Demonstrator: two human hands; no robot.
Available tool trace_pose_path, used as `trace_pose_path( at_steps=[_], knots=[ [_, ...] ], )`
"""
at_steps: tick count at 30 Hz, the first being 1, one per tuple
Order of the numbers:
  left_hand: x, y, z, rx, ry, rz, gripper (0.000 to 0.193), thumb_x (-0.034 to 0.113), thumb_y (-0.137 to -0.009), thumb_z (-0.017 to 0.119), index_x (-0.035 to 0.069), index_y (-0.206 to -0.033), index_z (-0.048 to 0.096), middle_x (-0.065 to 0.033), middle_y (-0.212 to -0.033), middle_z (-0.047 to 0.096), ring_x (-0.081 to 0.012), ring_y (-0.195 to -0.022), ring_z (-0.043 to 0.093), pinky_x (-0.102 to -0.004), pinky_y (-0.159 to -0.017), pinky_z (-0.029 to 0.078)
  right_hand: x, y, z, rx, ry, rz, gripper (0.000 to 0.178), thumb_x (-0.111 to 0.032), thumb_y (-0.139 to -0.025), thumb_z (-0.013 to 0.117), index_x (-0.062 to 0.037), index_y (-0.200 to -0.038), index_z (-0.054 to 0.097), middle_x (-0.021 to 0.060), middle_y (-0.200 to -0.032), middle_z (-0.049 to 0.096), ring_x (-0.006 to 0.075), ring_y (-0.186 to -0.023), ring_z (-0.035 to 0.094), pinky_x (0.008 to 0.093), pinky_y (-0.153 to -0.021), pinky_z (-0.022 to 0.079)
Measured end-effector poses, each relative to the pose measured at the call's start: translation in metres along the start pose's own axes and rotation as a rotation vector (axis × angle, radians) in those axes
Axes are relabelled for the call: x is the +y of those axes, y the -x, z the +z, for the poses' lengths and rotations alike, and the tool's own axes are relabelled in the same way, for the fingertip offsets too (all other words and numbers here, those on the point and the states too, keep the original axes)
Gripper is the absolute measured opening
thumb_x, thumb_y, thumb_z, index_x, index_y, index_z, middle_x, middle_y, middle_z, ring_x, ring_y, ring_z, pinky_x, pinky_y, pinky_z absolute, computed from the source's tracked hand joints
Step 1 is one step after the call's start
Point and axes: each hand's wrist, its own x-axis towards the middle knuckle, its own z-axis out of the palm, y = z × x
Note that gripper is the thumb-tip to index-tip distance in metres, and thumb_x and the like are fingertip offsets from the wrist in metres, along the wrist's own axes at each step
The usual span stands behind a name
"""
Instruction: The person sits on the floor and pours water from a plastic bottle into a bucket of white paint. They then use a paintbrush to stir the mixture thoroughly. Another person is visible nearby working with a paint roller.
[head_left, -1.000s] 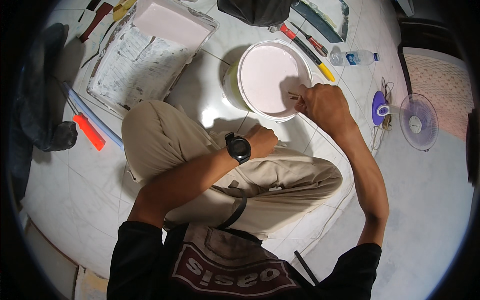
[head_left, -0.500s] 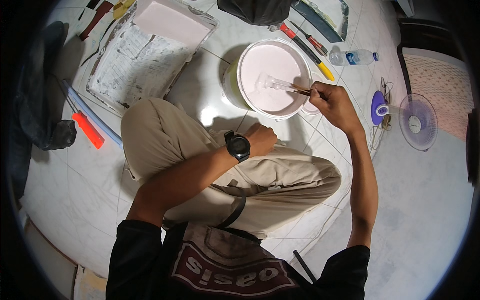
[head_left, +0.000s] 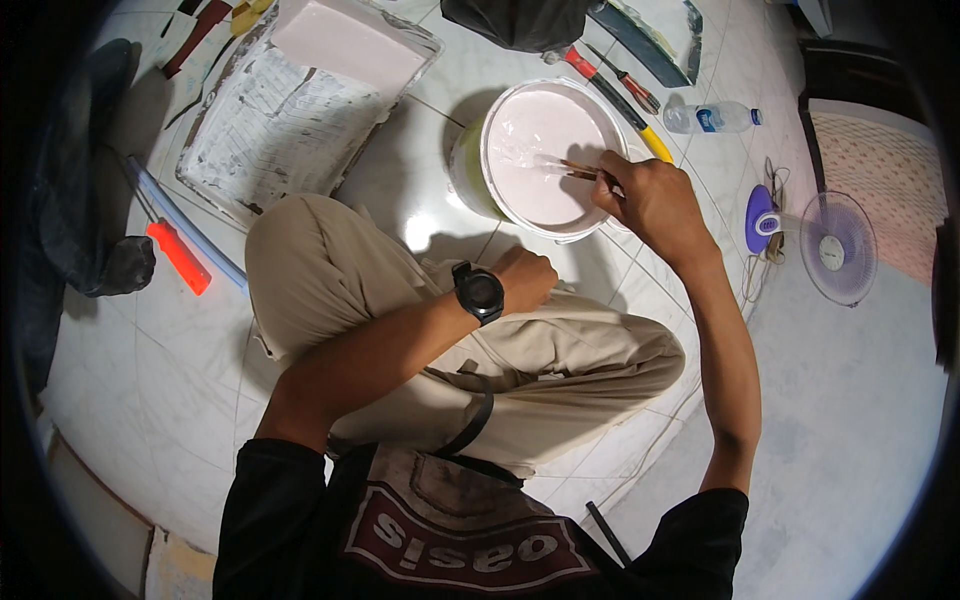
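My right hand (head_left: 650, 200) is closed around a thin, paint-coated stick (head_left: 578, 170) with a brown upper part. Its lower end dips into the pale pink paint (head_left: 545, 125), where its tip is hidden. The paint fills much of a round white bucket (head_left: 487, 165) standing on the tiles in front of my crossed legs, and the surface around the stick is rippled. My left hand (head_left: 527, 280), with a black watch on the wrist, rests curled into a fist on my lap; nothing shows in it.
A paint tray (head_left: 275, 125) with pink paint lies to the left of the bucket. Near the bucket are a yellow-and-red handled tool (head_left: 625, 105), a water bottle (head_left: 712, 117) and a purple fan (head_left: 838, 248). An orange-handled tool (head_left: 180, 260) lies at left, beside another person's leg (head_left: 75, 190).
My right hand has moved left over the bucket's rim, and the stick has sunk further into the paint. My left hand stays on my lap.
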Motion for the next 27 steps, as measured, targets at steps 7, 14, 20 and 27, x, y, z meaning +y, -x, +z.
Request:
trace_pose_path(
  at_steps=[7,14,20,27],
  knots=[
    [0.002,-0.001,-0.001,-0.019,-0.018,-0.017,0.030,0.030,-0.089,0.075,0.000,-0.088,0.077,-0.0229,-0.088,0.076,-0.0415,-0.085,0.076,-0.0518,-0.080,0.060,0.001,-0.018,0.012,0.016,0.163,0.019,0.019,-0.024,-0.094,0.072,-0.0047,-0.097,0.070,0.0149,-0.071,0.072,0.0315,-0.068,0.075,0.0446,-0.062,0.058],
    [0.002,0.000,0.000,0.010,-0.006,-0.012,0.028,0.028,-0.089,0.075,0.000,-0.087,0.078,-0.0231,-0.086,0.075,-0.0422,-0.082,0.075,-0.0515,-0.078,0.060,-0.011,-0.003,0.008,-0.189,0.301,0.015,0.017,-0.022,-0.093,0.073,-0.0065,-0.100,0.070,0.0144,-0.072,0.073,0.0325,-0.067,0.074,0.0433,-0.060,0.059],
    [0.004,-0.001,-0.003,0.003,-0.017,0.002,0.027,0.028,-0.088,0.075,0.000,-0.088,0.079,-0.0230,-0.088,0.076,-0.0414,-0.084,0.076,-0.0511,-0.079,0.060,-0.026,0.008,-0.006,-0.253,0.165,-0.070,0.017,-0.023,-0.091,0.076,-0.0073,-0.088,0.071,0.0137,-0.074,0.073,0.0335,-0.067,0.073,0.0449,-0.064,0.059],
    [0.004,-0.001,-0.001,0.025,-0.039,-0.006,0.028,0.028,-0.086,0.075,0.000,-0.088,0.080,-0.0227,-0.087,0.077,-0.0403,-0.082,0.077,-0.0511,-0.078,0.061,-0.032,-0.016,-0.010,-0.227,0.043,-0.128,0.015,-0.020,-0.093,0.074,-0.0057,-0.091,0.070,0.0144,-0.074,0.072,0.0359,-0.068,0.072,0.0477,-0.067,0.056]
  ],
)
